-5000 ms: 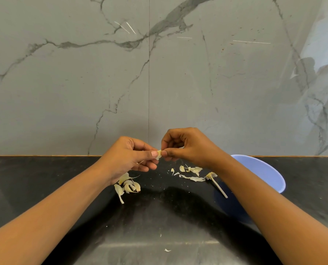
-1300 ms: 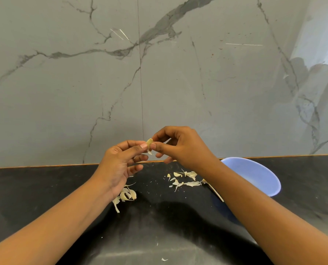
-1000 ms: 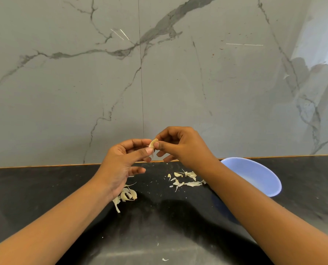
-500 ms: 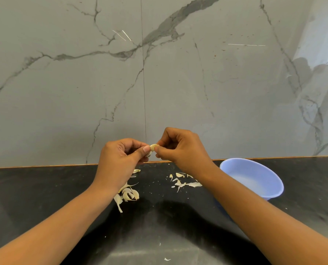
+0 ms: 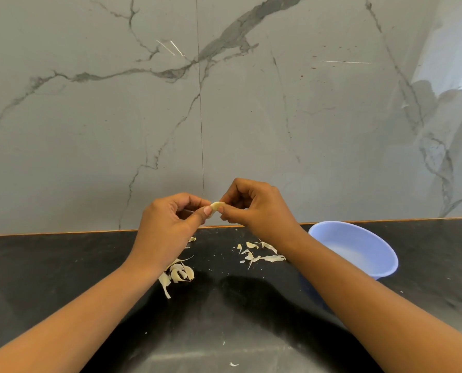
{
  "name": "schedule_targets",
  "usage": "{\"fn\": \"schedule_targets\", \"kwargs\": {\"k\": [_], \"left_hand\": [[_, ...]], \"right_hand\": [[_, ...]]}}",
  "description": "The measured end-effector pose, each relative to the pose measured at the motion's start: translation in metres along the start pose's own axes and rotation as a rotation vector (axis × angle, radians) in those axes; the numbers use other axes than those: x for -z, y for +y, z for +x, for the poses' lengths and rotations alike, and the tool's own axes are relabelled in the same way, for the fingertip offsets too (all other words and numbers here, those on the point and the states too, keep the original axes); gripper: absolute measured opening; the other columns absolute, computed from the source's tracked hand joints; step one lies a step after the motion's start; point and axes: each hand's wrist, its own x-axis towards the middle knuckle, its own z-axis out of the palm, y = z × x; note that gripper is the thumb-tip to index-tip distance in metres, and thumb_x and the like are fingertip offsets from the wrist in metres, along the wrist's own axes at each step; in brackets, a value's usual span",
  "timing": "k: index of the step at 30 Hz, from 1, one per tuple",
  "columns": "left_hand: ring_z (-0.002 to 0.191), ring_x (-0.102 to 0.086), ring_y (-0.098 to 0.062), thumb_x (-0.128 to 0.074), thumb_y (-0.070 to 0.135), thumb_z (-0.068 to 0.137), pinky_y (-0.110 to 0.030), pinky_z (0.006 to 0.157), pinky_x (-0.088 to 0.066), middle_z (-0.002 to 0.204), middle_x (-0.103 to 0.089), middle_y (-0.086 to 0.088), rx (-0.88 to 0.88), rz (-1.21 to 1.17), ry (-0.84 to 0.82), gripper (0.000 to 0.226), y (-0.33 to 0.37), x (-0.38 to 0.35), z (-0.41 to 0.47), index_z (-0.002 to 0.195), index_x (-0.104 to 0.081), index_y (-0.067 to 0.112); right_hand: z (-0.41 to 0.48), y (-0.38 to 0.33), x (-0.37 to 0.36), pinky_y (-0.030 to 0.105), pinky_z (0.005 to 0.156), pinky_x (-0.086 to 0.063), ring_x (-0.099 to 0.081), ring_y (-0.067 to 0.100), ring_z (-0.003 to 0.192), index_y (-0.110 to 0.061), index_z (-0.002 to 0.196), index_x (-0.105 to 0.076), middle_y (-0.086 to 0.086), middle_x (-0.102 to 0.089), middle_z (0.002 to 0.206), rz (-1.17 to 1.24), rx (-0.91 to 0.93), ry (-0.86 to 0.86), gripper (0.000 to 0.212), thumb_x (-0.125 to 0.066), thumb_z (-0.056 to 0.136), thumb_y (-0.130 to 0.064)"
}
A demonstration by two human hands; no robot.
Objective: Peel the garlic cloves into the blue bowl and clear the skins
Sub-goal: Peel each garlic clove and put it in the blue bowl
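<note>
A pale garlic clove (image 5: 217,205) is held above the black counter (image 5: 63,265), in front of the marble wall. My left hand (image 5: 170,224) pinches its left end with thumb and fingers, and my right hand (image 5: 256,208) pinches its right end. The blue bowl (image 5: 359,249) stands on the counter to the right, partly behind my right forearm. Under my left wrist lies a small heap of unpeeled cloves and skins (image 5: 177,275). Loose garlic skins (image 5: 259,253) are scattered on the counter below my right hand.
The grey marble wall (image 5: 224,117) rises right behind the counter's back edge. Tiny skin flakes (image 5: 233,364) lie near the counter's front.
Both hands have kept pinching the clove, turning it slightly between the fingertips. The view has shifted a little, so more of the bowl's inside shows.
</note>
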Motion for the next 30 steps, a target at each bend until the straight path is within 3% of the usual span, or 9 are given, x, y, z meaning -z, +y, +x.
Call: {"fn": "schedule_targets", "kwargs": {"k": [2, 4, 7, 10, 15, 21, 26, 30], "left_hand": [[0.082, -0.064, 0.004, -0.067, 0.038, 0.081, -0.010, 0.064, -0.051, 0.081, -0.070, 0.020, -0.078, 0.094, -0.004, 0.009, 0.0000, 0.0003, -0.0006, 0.090, -0.067, 0.040], [0.086, -0.063, 0.003, -0.067, 0.041, 0.081, -0.016, 0.066, -0.051, 0.083, -0.069, 0.022, -0.134, 0.147, 0.017, 0.009, 0.0009, 0.0008, -0.0014, 0.089, -0.067, 0.043], [0.081, -0.061, -0.002, -0.071, 0.034, 0.082, -0.022, 0.064, -0.051, 0.078, -0.069, 0.016, -0.147, 0.169, 0.043, 0.009, 0.0012, 0.0026, 0.0002, 0.083, -0.068, 0.042], [0.074, -0.063, -0.004, -0.072, 0.033, 0.081, -0.017, 0.059, -0.050, 0.070, -0.069, 0.014, -0.122, 0.160, 0.014, 0.009, 0.0015, 0.0043, 0.0014, 0.079, -0.069, 0.041], [0.063, -0.063, -0.003, -0.073, 0.025, 0.082, -0.009, 0.053, -0.046, 0.065, -0.067, 0.015, -0.100, 0.126, -0.004, 0.005, 0.0008, 0.0047, 0.0015, 0.080, -0.074, 0.030], [0.054, -0.063, -0.005, -0.075, 0.024, 0.080, -0.013, 0.050, -0.048, 0.057, -0.064, 0.022, -0.088, 0.143, 0.000, 0.004, 0.0003, 0.0038, 0.0001, 0.078, -0.074, 0.027], [0.054, -0.064, -0.007, -0.075, 0.025, 0.078, -0.029, 0.055, -0.057, 0.058, -0.065, 0.021, -0.072, 0.138, 0.016, 0.004, 0.0011, 0.0021, -0.0010, 0.076, -0.073, 0.028], [0.050, -0.062, -0.006, -0.074, 0.027, 0.080, -0.021, 0.051, -0.051, 0.057, -0.065, 0.018, -0.031, 0.135, 0.018, 0.006, 0.0013, 0.0008, -0.0007, 0.075, -0.072, 0.024]], "right_hand": [[0.0003, 0.0005, -0.0002, 0.032, 0.072, -0.060, -0.069, 0.018, 0.074, -0.017, 0.083, -0.066, 0.004, -0.071, 0.080, -0.005, -0.006, -0.012, 0.008, -0.074, 0.082, -0.017], [0.0003, -0.0005, -0.0004, 0.024, 0.071, -0.058, -0.068, 0.012, 0.073, -0.017, 0.085, -0.067, 0.000, -0.070, 0.079, -0.023, -0.005, -0.031, 0.007, -0.074, 0.082, -0.017], [0.0003, -0.0026, -0.0003, 0.012, 0.064, -0.051, -0.064, 0.002, 0.068, -0.016, 0.088, -0.070, -0.008, -0.067, 0.075, -0.048, -0.006, -0.049, 0.007, -0.074, 0.082, -0.017], [0.0002, -0.0033, -0.0015, 0.008, 0.063, -0.049, -0.062, -0.004, 0.066, -0.014, 0.092, -0.074, -0.010, -0.066, 0.074, -0.091, 0.014, -0.053, 0.010, -0.073, 0.083, -0.016], [0.0000, -0.0050, -0.0030, 0.006, 0.063, -0.048, -0.060, -0.008, 0.065, -0.013, 0.095, -0.075, -0.012, -0.065, 0.072, -0.122, 0.017, -0.069, 0.013, -0.072, 0.084, -0.016], [-0.0017, -0.0059, -0.0049, 0.010, 0.064, -0.051, -0.062, -0.002, 0.064, -0.013, 0.092, -0.076, -0.011, -0.066, 0.070, -0.116, 0.004, -0.057, 0.010, -0.073, 0.083, -0.015], [-0.0034, -0.0060, -0.0064, 0.014, 0.065, -0.054, -0.062, 0.002, 0.064, -0.013, 0.088, -0.075, -0.011, -0.065, 0.070, -0.115, -0.003, -0.045, 0.006, -0.073, 0.082, -0.015], [-0.0039, -0.0051, -0.0073, 0.017, 0.066, -0.055, -0.063, 0.004, 0.067, -0.015, 0.087, -0.073, -0.007, -0.068, 0.073, -0.068, -0.046, -0.042, 0.005, -0.073, 0.082, -0.015]]}}
